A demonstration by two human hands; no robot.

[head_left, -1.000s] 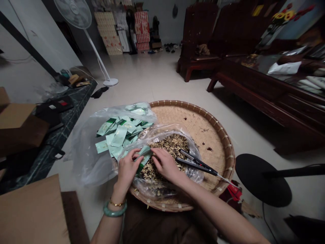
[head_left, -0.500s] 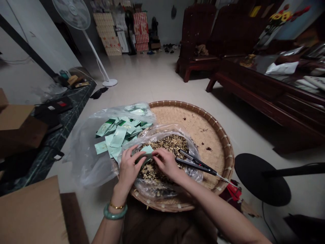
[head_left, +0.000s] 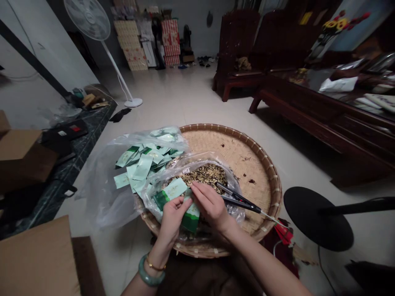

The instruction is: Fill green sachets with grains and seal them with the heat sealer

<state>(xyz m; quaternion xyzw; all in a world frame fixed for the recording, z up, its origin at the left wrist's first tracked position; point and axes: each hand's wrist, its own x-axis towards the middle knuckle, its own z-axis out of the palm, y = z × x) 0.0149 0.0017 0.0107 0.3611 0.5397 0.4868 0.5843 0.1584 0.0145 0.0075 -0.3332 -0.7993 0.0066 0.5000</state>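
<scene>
Before me a clear plastic bag (head_left: 226, 164) of loose dark and pale dried bits (head_left: 205, 172) lies open on a round woven bamboo tray (head_left: 247, 148). My left hand (head_left: 173, 216) pinches a pale-green sachet (head_left: 175, 188) with a dark-green end, over the bag. A second green sachet (head_left: 191, 218) hangs between my hands. My right hand (head_left: 211, 203) has its fingers together at that sachet's upper edge; the exact grip is partly hidden. Beside my right hand lies a black hair straightener (head_left: 242, 201), its arms apart. More sachets (head_left: 143, 166) lie at the left in another plastic bag (head_left: 106, 185).
A cardboard box (head_left: 37, 255) stands at near left, another box (head_left: 24, 152) behind it. A round black stand base (head_left: 317, 218) is at right. The straightener's cord (head_left: 273, 218) crosses the tray rim. Farther off are a white fan (head_left: 133, 102) and a dark wooden table (head_left: 308, 111).
The sachet held small between my fingertips now shows broadside, and a second one is visible. Both hands have shifted to the right; my left hand has also come nearer.
</scene>
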